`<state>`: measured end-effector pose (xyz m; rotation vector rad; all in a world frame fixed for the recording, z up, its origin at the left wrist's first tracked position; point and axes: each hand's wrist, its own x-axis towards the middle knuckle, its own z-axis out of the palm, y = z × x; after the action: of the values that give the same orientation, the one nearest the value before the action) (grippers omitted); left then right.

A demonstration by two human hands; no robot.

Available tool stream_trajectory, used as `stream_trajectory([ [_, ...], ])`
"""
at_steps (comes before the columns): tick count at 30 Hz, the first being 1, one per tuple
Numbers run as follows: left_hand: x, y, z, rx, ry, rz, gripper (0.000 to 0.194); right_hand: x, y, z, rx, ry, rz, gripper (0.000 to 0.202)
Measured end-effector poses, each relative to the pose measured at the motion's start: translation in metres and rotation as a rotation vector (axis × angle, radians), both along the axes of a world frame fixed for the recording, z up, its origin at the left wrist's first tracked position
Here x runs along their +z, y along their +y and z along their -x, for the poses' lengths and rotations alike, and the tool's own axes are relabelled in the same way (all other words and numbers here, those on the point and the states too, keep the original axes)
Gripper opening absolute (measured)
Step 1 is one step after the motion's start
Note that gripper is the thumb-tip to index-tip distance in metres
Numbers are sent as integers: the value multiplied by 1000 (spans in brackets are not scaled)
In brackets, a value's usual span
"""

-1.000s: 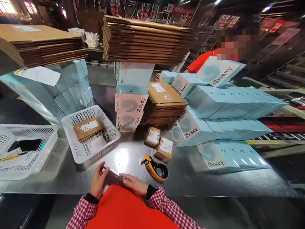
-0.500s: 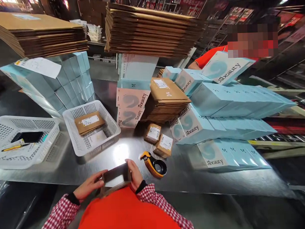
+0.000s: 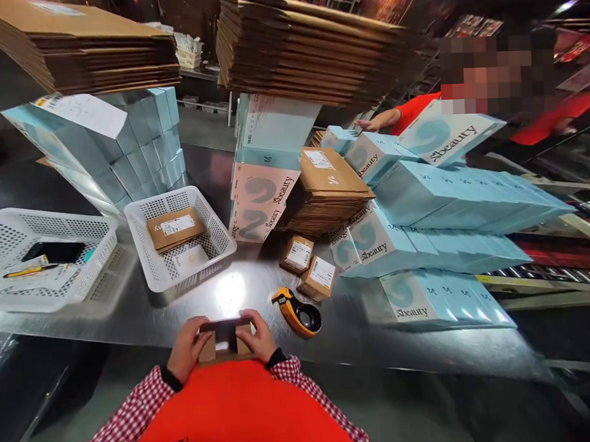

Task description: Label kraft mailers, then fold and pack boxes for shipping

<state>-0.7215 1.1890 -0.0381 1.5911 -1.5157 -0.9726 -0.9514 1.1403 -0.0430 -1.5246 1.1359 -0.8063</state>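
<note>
Steel table [image 3: 134, 317] stretches out under cardboard stacks; at its near edge the left hand [image 3: 186, 347] and right hand [image 3: 255, 341] clasp a small open carton [image 3: 225, 339] from both sides. One white basket [image 3: 179, 241] holds a labelled brown parcel [image 3: 175, 228], another basket [image 3: 45, 262] a phone and pen. Blue boxes [image 3: 373, 247] read "Sbeauty". A tape dispenser [image 3: 298, 311] lies just right, with bare steel around it.
</note>
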Motion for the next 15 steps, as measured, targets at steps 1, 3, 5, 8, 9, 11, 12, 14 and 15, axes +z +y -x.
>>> stream_trajectory([
  [1, 0, 5, -8, -53, -16, 25, 29, 4, 1, 9, 72, 26, 9, 40],
  [3, 0, 12, -23, -211, -86, 71, 35, 13, 2, 29, 278, 76, -19, 53],
  [5, 3, 18, -34, -383, -170, 90, 44, 17, 3, 43, 441, 103, -91, 79],
  [8, 9, 21, -41, -453, -166, 40, 56, 10, 6, 41, 358, 82, -110, 83],
  [9, 11, 20, -41, -458, -126, 3, 59, 5, 7, 36, 275, 46, -95, 73],
  [11, 14, 18, -38, -434, -31, -90, 60, -6, 8, 23, 111, -43, -58, 55],
  [12, 14, 17, -34, -395, 11, -130, 57, -11, 8, 17, 52, -78, -46, 49],
  [14, 10, 14, -27, -251, 55, -161, 48, -17, 6, 8, -23, -114, -42, 42],
  [15, 6, 13, -23, -170, 48, -150, 45, -19, 6, 5, -46, -122, -49, 39],
])
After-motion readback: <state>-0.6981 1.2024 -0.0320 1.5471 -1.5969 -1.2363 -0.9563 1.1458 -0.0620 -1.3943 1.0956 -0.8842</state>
